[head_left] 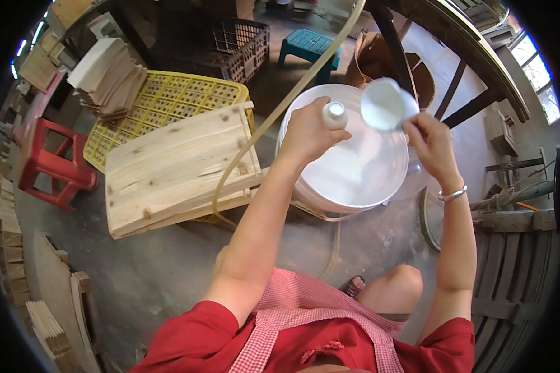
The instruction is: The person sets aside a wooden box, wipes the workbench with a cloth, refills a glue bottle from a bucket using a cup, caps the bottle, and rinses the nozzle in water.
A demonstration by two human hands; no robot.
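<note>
My left hand is wrapped round a small white bottle with its mouth facing up, above the near-left part of a large white bucket. Pale white liquid shows inside the bucket. At the bucket's right side, my right hand is closed on the edge or handle of a round white cup, which is blurred and raised over the rim. The cup and the bottle are apart. A silver bracelet circles my right wrist.
Wooden boards lie on a yellow crate at the left. A red stool stands farther left, a green stool behind the bucket. A pale hose runs past the bucket's left side. Wooden slats are at the right.
</note>
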